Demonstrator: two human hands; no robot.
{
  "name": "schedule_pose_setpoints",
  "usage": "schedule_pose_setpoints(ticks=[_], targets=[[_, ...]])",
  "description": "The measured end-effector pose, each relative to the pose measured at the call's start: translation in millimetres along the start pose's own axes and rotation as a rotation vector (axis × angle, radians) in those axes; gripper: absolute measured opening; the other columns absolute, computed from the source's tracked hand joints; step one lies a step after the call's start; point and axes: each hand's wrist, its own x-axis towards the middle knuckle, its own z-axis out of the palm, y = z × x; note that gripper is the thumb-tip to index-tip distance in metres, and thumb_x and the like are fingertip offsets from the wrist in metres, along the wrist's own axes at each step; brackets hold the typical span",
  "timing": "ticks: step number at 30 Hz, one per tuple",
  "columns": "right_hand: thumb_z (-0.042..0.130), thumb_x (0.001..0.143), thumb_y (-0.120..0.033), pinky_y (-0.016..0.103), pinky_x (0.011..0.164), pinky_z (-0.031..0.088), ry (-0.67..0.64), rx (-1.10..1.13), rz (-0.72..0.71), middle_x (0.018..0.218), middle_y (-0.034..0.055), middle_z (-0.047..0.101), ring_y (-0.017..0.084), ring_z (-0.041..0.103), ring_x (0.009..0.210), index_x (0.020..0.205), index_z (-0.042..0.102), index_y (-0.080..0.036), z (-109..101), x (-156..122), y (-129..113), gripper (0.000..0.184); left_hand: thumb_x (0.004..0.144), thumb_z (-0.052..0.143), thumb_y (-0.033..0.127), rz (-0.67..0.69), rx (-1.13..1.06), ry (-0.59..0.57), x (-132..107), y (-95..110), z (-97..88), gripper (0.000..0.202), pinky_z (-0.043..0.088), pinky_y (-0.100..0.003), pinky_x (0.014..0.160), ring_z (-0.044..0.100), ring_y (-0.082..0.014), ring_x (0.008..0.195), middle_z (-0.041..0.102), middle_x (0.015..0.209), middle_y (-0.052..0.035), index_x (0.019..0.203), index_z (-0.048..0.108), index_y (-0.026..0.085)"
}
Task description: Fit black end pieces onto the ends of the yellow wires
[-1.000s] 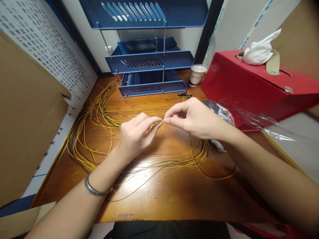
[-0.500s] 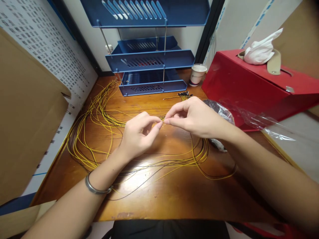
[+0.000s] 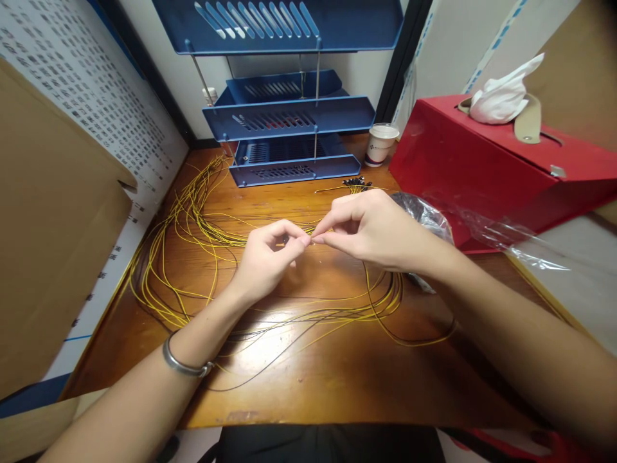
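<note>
My left hand pinches thumb and forefinger together over the middle of the table. Its fingertips meet those of my right hand, also closed in a pinch. Between them is a thin wire end, mostly covered by the fingers. A yellow and dark wire loop runs down from under my right hand. Behind and below both hands lies a long bundle of yellow and dark wires, coiled at the left. Small black connectors sit clustered just beyond my right hand.
A blue three-tier tray rack stands at the back, with a paper cup beside it. On the right are a red box with a tissue on top and a clear plastic bag. Cardboard stands along the left.
My right hand has shifted slightly left, and the wire loop under it has moved along. The fingertips of both hands have come closer together and now touch.
</note>
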Motion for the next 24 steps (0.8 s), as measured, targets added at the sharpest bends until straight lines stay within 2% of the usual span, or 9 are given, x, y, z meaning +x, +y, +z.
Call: schedule_pose_setpoints(ticks=[5, 8, 11, 14, 17, 19, 21, 24], targets=[[0.066, 0.086, -0.013, 0.025, 0.062, 0.037, 0.084, -0.109, -0.251, 0.069, 0.0010, 0.066, 0.011, 0.054, 0.062, 0.083, 0.079, -0.016, 3.4, -2.0, 5.6, 0.013, 0.073, 0.075, 0.027, -0.240, -0.374, -0.051, 2.7, 2.5, -0.4, 0.016, 0.050, -0.020, 0.050, 0.043, -0.0076, 0.051, 0.049, 0.057, 0.0041, 0.066, 0.065, 0.015], [0.061, 0.091, -0.016, 0.025, 0.059, 0.035, 0.099, -0.186, -0.363, 0.072, 0.0022, 0.064, 0.011, 0.053, 0.062, 0.087, 0.077, -0.014, 3.5, -4.2, 6.8, 0.017, 0.067, 0.076, 0.026, -0.344, -0.505, -0.105, 4.0, 8.3, 0.0, 0.019, 0.053, -0.022, 0.050, 0.043, -0.0084, 0.054, 0.047, 0.058, 0.0032, 0.062, 0.062, 0.014], [0.056, 0.094, -0.019, 0.026, 0.058, 0.034, 0.082, -0.267, -0.389, 0.074, 0.0032, 0.063, 0.013, 0.054, 0.064, 0.088, 0.076, -0.014, 3.2, -5.7, 5.6, 0.022, 0.065, 0.077, 0.027, -0.435, -0.568, -0.131, 4.1, 11.8, 0.2, 0.020, 0.053, -0.021, 0.050, 0.044, -0.0087, 0.055, 0.045, 0.059, 0.0031, 0.064, 0.062, 0.014], [0.055, 0.095, -0.019, 0.026, 0.059, 0.034, 0.055, -0.282, -0.365, 0.075, 0.0035, 0.063, 0.013, 0.054, 0.065, 0.090, 0.076, -0.014, 2.4, -5.8, 4.1, 0.022, 0.067, 0.076, 0.028, -0.448, -0.569, -0.149, 3.6, 10.9, -0.1, 0.020, 0.053, -0.022, 0.049, 0.044, -0.0090, 0.055, 0.044, 0.060, 0.0031, 0.066, 0.061, 0.014], [0.057, 0.093, -0.016, 0.026, 0.061, 0.035, 0.042, -0.219, -0.315, 0.076, 0.0031, 0.064, 0.012, 0.053, 0.064, 0.090, 0.076, -0.014, 0.7, -4.3, 3.6, 0.019, 0.073, 0.073, 0.031, -0.378, -0.512, -0.168, 2.6, 7.6, -0.6, 0.021, 0.053, -0.025, 0.050, 0.044, -0.0098, 0.055, 0.043, 0.062, 0.0028, 0.068, 0.062, 0.015], [0.059, 0.091, -0.014, 0.026, 0.063, 0.035, 0.052, -0.171, -0.275, 0.076, 0.0026, 0.066, 0.011, 0.053, 0.064, 0.088, 0.076, -0.014, -0.9, -3.0, 3.1, 0.017, 0.081, 0.066, 0.036, -0.267, -0.387, -0.149, 1.4, 5.0, -0.8, 0.023, 0.053, -0.027, 0.051, 0.044, -0.0108, 0.054, 0.043, 0.061, 0.0028, 0.072, 0.064, 0.015], [0.062, 0.090, -0.015, 0.026, 0.065, 0.036, 0.068, -0.128, -0.215, 0.074, 0.0021, 0.066, 0.011, 0.053, 0.064, 0.086, 0.076, -0.015, -2.5, -2.2, 1.9, 0.015, 0.089, 0.060, 0.035, -0.072, -0.103, -0.079, 0.0, 2.6, -0.9, 0.024, 0.050, -0.026, 0.054, 0.048, -0.0116, 0.055, 0.048, 0.062, 0.0016, 0.078, 0.068, 0.015], [0.064, 0.089, -0.016, 0.026, 0.063, 0.035, 0.070, -0.040, -0.102, 0.069, 0.0001, 0.065, 0.010, 0.051, 0.061, 0.082, 0.076, -0.015, -4.0, -2.2, -1.1, 0.014, 0.092, 0.063, 0.025, 0.322, 0.410, 0.053, -1.9, -0.3, -1.4, 0.014, 0.043, -0.024, 0.059, 0.050, -0.0108, 0.060, 0.054, 0.066, 0.0007, 0.089, 0.072, 0.015]])
